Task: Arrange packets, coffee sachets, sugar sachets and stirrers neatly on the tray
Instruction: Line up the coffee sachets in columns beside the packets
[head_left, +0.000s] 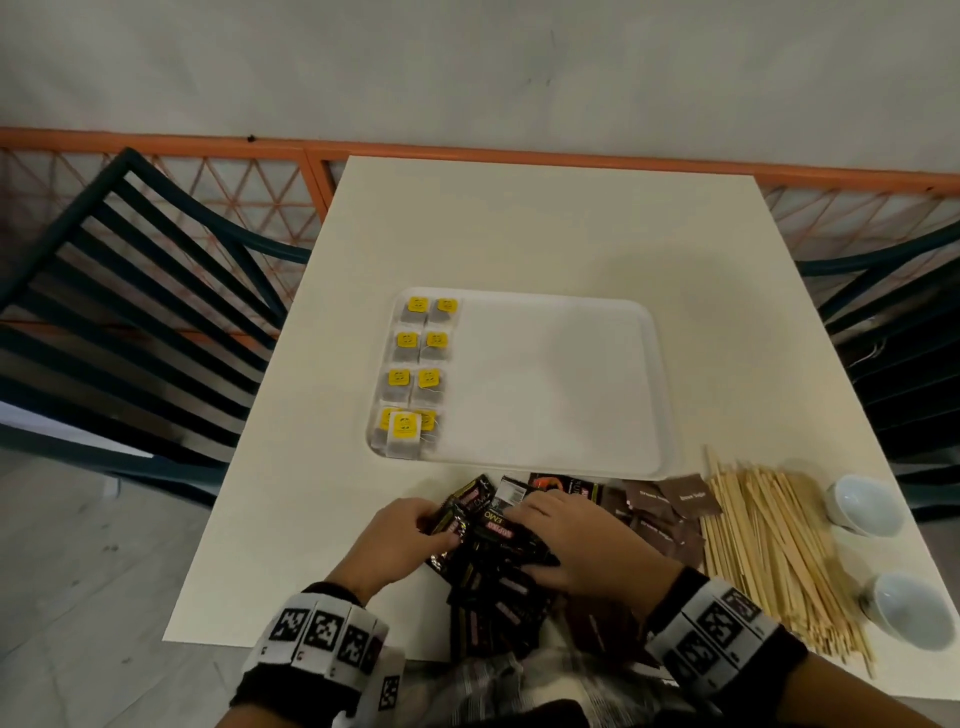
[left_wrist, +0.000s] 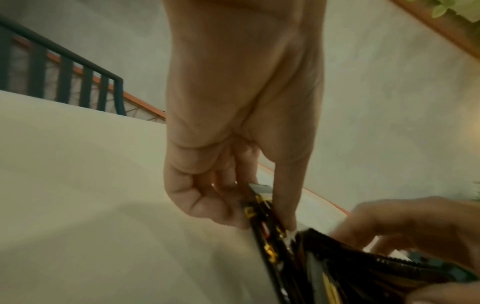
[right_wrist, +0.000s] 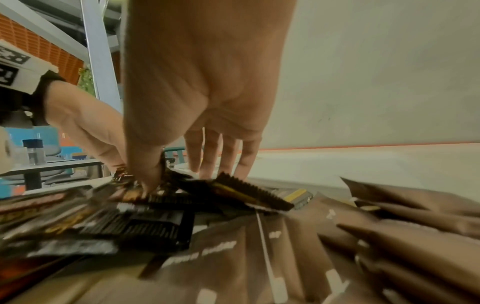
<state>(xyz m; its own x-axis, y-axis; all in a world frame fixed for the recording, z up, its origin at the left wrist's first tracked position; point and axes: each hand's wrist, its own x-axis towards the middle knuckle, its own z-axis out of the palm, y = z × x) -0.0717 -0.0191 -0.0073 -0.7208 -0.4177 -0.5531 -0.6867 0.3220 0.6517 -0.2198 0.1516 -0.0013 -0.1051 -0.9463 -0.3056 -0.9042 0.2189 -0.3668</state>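
Fingers of the left hand curl round the edge of a few black coffee sachets, thumb pinching them at the left side of the heap. The right hand lies over the same heap of coffee sachets with fingers nearly straight, tips pressing the top ones. Right of the heap, touching it, lie brown sugar sachets, then a loose spread of wooden stirrers, and two white cups at the table's right edge. Beyond the heap sits the white tray. Tea-bag packets with yellow tags fill its left side in two columns, one more lying atop the nearest pair.
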